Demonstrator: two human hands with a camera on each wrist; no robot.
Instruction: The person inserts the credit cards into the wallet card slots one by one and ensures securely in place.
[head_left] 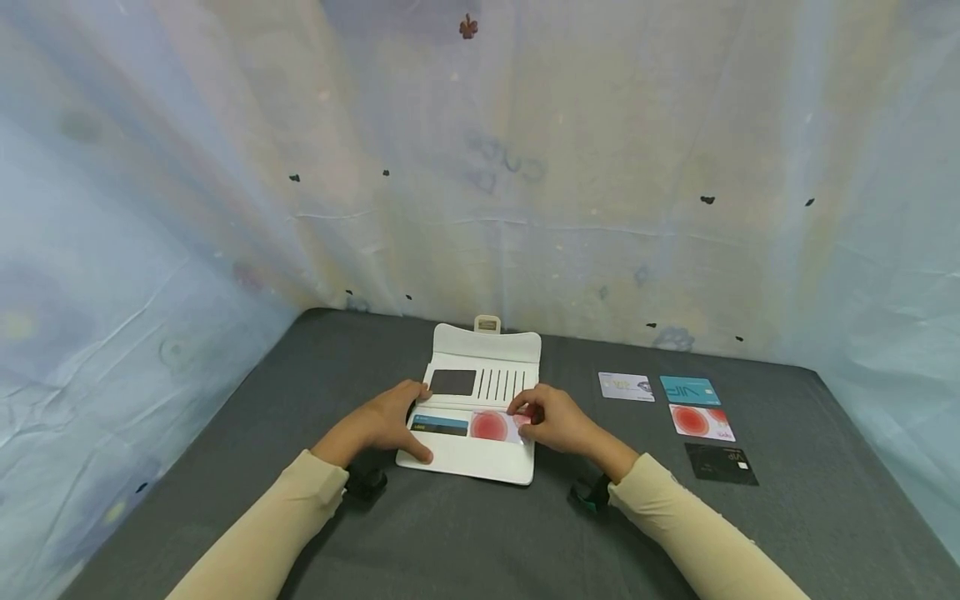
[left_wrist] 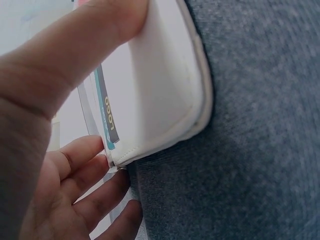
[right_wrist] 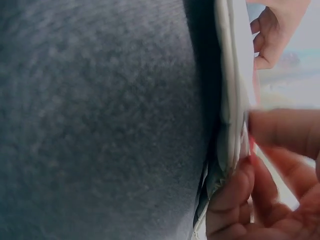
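Note:
A white long wallet lies unfolded on the dark table. My left hand holds it at the left edge, its thumb across the lower panel and the fingertips by the fold. A card with a red circle lies at the right part of the lower panel's pocket. My right hand pinches that card by its right end; in the right wrist view only a thin red edge shows between the fingers. Left of it a blue card and a black card stick out of the pocket.
To the right lie a pale purple card, a teal card, a white card with a red circle and a black card. The wallet's clasp tab points to the patterned curtain behind the table.

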